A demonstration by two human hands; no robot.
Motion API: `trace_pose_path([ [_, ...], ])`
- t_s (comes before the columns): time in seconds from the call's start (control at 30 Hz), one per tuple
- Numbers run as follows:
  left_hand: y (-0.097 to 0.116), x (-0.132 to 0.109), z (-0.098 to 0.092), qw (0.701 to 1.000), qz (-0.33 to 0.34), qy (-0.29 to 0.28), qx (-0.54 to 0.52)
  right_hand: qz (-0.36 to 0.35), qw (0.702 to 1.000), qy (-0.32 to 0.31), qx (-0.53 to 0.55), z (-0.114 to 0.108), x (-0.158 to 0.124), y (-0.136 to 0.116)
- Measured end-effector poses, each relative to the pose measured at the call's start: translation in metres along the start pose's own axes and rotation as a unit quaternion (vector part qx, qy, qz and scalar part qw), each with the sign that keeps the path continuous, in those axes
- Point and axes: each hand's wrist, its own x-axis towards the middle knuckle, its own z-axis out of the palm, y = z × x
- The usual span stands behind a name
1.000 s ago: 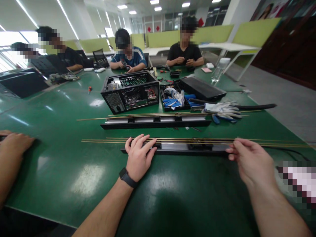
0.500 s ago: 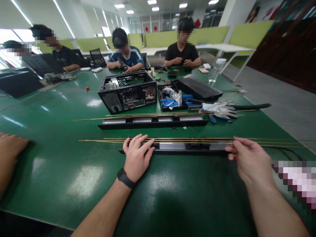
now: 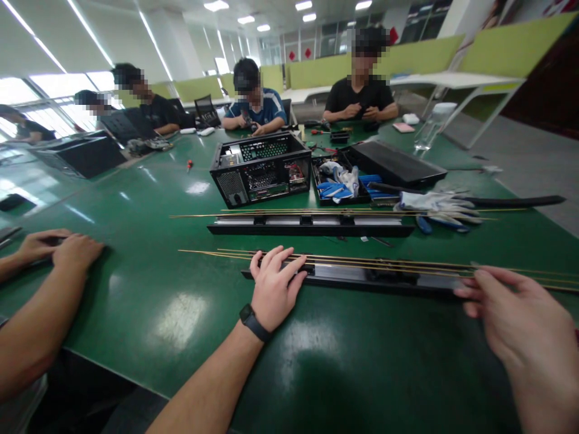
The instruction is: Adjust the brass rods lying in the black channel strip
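Note:
A long black rail (image 3: 337, 282) with a silvery inner strip (image 3: 344, 272) lies across the green table in front of me. Thin brass-coloured rods (image 3: 335, 259) run lengthwise along it and stick out past both ends. My left hand (image 3: 278, 283), with a dark watch on the wrist, rests over the rail's left part and the rods, fingers stretched and apart. At the right end, my right hand (image 3: 506, 301) is closed in a pinch at the rods; how many it holds is hidden. A second black rail (image 3: 312, 230) with similar rods lies parallel behind.
Behind the rails stand an open computer case (image 3: 262, 172), a tray (image 3: 344, 196) with work gloves (image 3: 339, 181) and a black panel (image 3: 398, 163). More gloves (image 3: 438, 208) lie at right. A bottle (image 3: 434, 126) stands farther back. A co-worker's hands (image 3: 67, 247) are at left; others sit opposite.
The view has turned left, so the table's things sit farther right. Both my hands keep their places on the rail and rods. More of the co-worker at left shows.

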Motion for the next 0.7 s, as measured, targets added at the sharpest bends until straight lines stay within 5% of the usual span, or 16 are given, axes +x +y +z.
trace_pose_path([
  [0.13,-0.001,0.0,0.001,1.0,-0.001,0.0,-0.003,0.001,1.0,-0.014,0.0,0.0,0.001,0.003],
  [0.33,-0.001,0.0,0.0,1.0,-0.002,-0.003,-0.006,-0.017,0.998,0.052,0.011,-0.004,0.009,0.0],
  [0.53,-0.001,-0.001,0.0,1.0,0.0,0.001,-0.01,-0.018,1.0,0.021,0.009,0.001,0.002,0.001],
  [0.7,-0.002,-0.001,0.001,1.0,-0.002,-0.003,-0.011,-0.02,0.997,0.069,0.014,-0.001,0.007,0.0],
])
